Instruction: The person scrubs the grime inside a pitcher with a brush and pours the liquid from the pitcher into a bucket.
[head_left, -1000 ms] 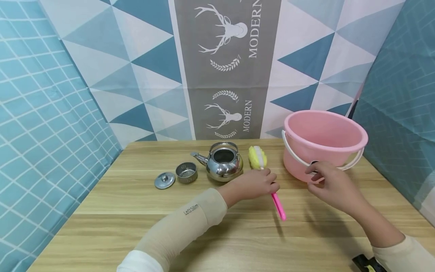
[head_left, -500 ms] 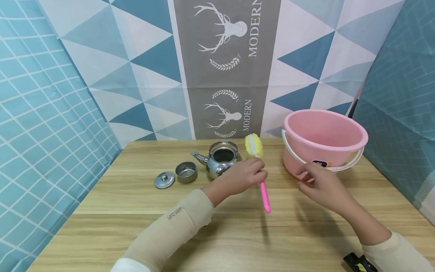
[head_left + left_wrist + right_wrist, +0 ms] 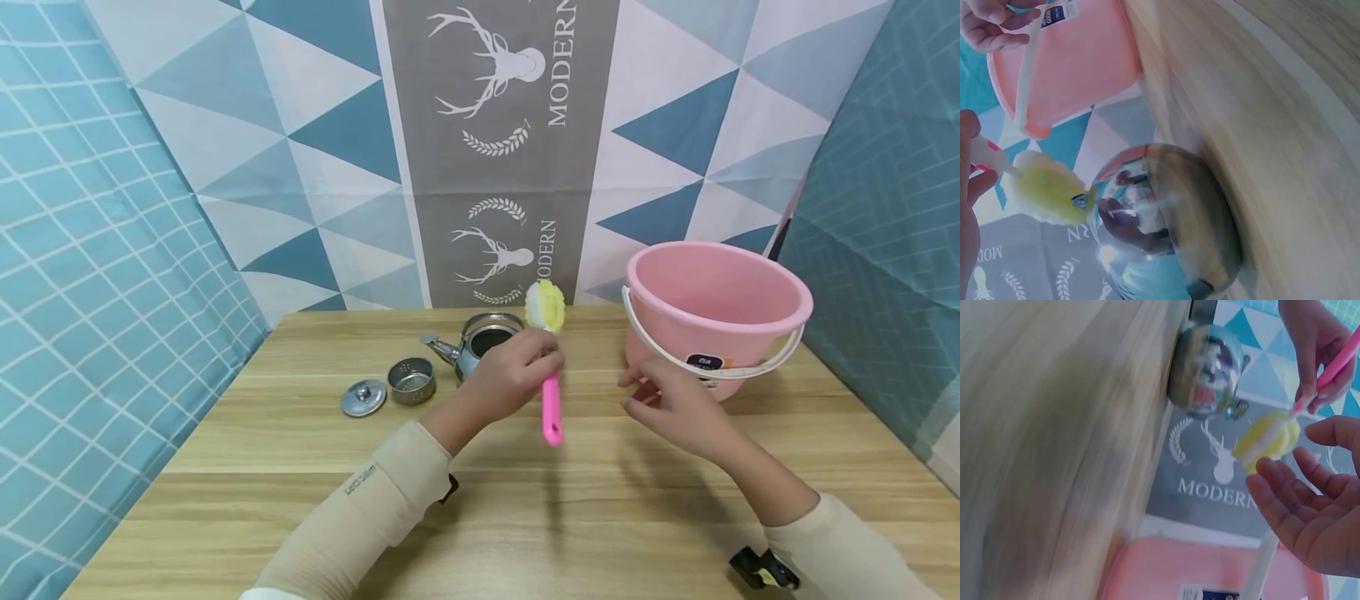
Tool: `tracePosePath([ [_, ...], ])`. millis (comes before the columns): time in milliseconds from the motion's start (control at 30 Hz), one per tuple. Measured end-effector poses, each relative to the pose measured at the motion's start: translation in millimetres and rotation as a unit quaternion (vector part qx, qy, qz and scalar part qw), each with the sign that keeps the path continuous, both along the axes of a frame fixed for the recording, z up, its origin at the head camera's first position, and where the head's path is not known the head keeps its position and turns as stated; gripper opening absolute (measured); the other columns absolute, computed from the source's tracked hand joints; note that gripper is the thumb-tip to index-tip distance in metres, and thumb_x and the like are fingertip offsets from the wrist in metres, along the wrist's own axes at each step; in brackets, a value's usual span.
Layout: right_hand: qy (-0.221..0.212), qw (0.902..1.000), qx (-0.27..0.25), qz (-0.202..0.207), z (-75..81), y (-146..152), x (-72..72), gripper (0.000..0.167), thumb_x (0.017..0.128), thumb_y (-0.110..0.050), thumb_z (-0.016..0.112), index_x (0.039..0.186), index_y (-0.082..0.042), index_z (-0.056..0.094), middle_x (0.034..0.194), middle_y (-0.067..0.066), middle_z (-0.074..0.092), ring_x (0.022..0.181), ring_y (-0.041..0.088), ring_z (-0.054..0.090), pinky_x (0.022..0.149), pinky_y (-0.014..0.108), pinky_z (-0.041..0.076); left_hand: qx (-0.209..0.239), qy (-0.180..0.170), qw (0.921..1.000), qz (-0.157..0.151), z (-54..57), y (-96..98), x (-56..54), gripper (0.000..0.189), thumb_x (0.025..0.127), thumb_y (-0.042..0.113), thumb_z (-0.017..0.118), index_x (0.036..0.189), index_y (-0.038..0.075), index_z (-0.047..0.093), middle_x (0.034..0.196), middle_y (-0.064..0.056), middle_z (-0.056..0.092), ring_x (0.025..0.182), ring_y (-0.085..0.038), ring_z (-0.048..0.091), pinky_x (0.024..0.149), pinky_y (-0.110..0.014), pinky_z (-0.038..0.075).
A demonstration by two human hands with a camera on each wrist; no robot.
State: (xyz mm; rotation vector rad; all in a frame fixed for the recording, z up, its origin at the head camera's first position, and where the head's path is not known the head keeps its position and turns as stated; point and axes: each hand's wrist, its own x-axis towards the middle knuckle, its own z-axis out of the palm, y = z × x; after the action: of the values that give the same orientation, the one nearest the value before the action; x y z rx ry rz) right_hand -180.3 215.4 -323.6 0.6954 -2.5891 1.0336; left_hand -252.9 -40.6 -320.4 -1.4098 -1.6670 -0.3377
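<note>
My left hand (image 3: 510,377) pinches a sponge bottle brush (image 3: 552,407) by its pink handle, with the yellow and white sponge head pointing up and away. The brush is held above the table, just right of a shiny steel teapot (image 3: 470,361) that stands lidless, partly hidden behind the hand. In the left wrist view the sponge head overlaps the teapot's edge. My right hand (image 3: 681,410) hovers in front of the pink bucket (image 3: 660,354), fingers loosely bent and holding nothing. The right wrist view shows its palm facing the brush.
Left of the teapot sit a perforated steel strainer cup (image 3: 412,382) and a small round lid (image 3: 363,398) with a knob. The bucket's white handle (image 3: 750,373) hangs down its front. Patterned cloth (image 3: 330,167) walls close in the wooden table (image 3: 300,475) behind and at both sides.
My left hand has moved left with the brush, raising it and turning its handle more upright. The right hand has also shifted left, along the bucket's front. The teapot, strainer and lid stay put.
</note>
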Motion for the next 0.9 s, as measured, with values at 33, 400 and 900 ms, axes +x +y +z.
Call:
tracePosePath([
  [33, -0.024, 0.9995, -0.015, 0.009, -0.4, -2.6, -0.3, 0.017, 0.086, -0.004, 0.069, 0.102, -0.003, 0.064, 0.095, 0.003, 0.065, 0.082, 0.016, 0.064, 0.07, 0.033, 0.055, -0.001, 0.006, 1.0, 0.003, -0.9, -0.5, 0.0, 0.011, 0.086, -0.007, 0.063, 0.091, 0.0, 0.069, 0.094, -0.009, 0.063, 0.093, -0.022, 0.062, 0.087, -0.025, 0.051],
  [400, -0.328, 0.8873, -0.289, 0.147, -2.3, -34.4, -0.4, 0.036, 0.101, -0.015, 0.051, 0.119, 0.017, 0.049, 0.106, 0.018, 0.062, 0.089, 0.024, 0.067, 0.082, 0.038, 0.056, -0.004, 0.075, 0.9949, 0.067, -10.5, -2.9, -6.0, 0.011, 0.091, -0.002, 0.058, 0.089, 0.002, 0.068, 0.093, -0.01, 0.065, 0.094, -0.024, 0.064, 0.088, -0.027, 0.052],
  [900, -0.419, 0.7793, -0.388, 0.257, -4.6, -60.8, 12.8, 0.016, 0.101, -0.006, 0.049, 0.11, 0.005, 0.055, 0.09, 0.011, 0.07, 0.077, 0.016, 0.069, 0.073, 0.03, 0.058, 0.015, 0.104, 0.9885, 0.109, -9.9, -1.2, -6.6, 0.014, 0.09, -0.003, 0.057, 0.089, 0.003, 0.07, 0.092, -0.011, 0.066, 0.094, -0.024, 0.065, 0.09, -0.028, 0.052],
])
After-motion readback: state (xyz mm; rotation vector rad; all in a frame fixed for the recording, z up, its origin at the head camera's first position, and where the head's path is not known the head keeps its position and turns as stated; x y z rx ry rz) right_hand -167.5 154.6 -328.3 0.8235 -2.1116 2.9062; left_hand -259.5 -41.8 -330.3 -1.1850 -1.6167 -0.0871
